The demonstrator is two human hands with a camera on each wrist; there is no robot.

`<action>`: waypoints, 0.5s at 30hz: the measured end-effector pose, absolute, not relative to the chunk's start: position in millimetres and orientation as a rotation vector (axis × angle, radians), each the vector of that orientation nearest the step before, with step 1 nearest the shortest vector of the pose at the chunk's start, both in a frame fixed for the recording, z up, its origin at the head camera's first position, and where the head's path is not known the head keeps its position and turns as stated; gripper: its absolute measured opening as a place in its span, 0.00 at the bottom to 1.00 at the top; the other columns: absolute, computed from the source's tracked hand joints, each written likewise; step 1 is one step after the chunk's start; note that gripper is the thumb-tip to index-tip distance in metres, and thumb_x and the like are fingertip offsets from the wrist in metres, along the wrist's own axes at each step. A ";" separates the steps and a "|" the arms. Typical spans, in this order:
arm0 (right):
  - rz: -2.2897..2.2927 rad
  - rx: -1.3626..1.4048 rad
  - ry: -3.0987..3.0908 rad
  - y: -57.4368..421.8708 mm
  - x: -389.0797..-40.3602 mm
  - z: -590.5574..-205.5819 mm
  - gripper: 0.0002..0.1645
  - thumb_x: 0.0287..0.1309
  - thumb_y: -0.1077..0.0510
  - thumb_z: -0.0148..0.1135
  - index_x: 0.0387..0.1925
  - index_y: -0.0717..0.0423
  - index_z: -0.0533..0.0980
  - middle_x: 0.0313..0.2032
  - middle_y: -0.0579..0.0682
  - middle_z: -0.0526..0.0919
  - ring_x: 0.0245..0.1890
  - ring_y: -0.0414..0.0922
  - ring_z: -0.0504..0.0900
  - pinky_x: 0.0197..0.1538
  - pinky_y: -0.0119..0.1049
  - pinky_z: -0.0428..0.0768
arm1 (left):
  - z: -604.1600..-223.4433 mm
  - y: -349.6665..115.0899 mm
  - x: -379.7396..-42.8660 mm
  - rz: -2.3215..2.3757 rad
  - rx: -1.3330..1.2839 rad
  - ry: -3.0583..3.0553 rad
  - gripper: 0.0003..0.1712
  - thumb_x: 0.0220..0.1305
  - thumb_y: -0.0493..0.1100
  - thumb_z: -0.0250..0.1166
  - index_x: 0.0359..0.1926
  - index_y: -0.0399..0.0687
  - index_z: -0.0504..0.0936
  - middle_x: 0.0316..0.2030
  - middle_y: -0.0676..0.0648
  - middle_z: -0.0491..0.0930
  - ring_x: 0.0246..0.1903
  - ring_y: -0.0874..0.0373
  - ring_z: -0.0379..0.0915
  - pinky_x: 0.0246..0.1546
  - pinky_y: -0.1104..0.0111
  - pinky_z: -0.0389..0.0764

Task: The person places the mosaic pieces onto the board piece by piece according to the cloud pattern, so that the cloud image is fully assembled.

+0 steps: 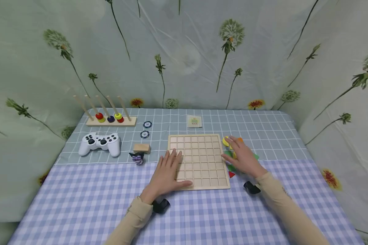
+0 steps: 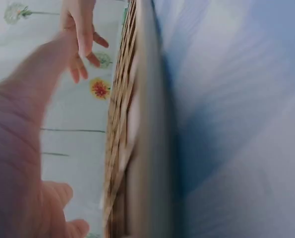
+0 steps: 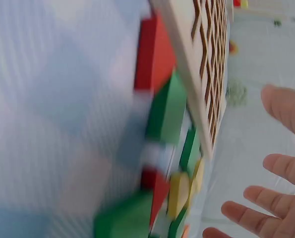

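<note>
A square wooden grid board lies on the checked cloth. My left hand is over the board's left edge, fingers straight and spread, holding nothing; whether it touches the wood I cannot tell. My right hand hovers beside the board's right edge with loosely extended fingers, above a group of coloured blocks and partly hiding them. Among these are a yellow block, a green block and a red triangular block. In the right wrist view, a red block and a green block lie close along the board's rim.
At the back left is a wooden peg stand with coloured beads. A white game controller, a wooden block, a small dark figurine and two round chips lie left of the board. Behind it is a card.
</note>
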State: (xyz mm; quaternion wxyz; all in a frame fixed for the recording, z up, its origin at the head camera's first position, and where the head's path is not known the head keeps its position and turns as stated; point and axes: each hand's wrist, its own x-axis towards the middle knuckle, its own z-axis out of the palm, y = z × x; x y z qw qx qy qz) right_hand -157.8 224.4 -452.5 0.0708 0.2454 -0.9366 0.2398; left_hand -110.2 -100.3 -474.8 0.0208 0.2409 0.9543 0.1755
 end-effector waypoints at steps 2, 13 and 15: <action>0.784 0.668 -2.819 229.0 -166.3 -452.9 0.35 0.61 0.52 0.63 0.64 0.66 0.65 0.60 0.67 0.67 0.56 0.63 0.69 0.53 0.59 0.71 | -479.4 -102.9 -104.0 0.572 0.723 2.954 0.70 0.44 0.83 0.54 0.75 0.44 0.42 0.73 0.37 0.39 0.71 0.42 0.28 0.68 0.49 0.37; 0.889 0.549 -2.971 242.6 -219.7 -453.9 0.20 0.63 0.59 0.60 0.53 0.67 0.76 0.46 0.63 0.76 0.35 0.52 0.73 0.38 0.47 0.73 | -496.9 -104.5 -95.2 0.581 0.742 3.046 0.73 0.39 0.83 0.58 0.73 0.38 0.47 0.72 0.36 0.41 0.70 0.39 0.30 0.68 0.50 0.36; 0.890 0.545 -3.011 243.4 -224.6 -454.0 0.20 0.62 0.59 0.60 0.53 0.66 0.76 0.46 0.62 0.76 0.35 0.51 0.72 0.38 0.46 0.73 | -499.4 -103.9 -95.2 0.581 0.740 3.062 0.73 0.39 0.84 0.57 0.73 0.38 0.47 0.72 0.37 0.41 0.70 0.39 0.30 0.68 0.51 0.36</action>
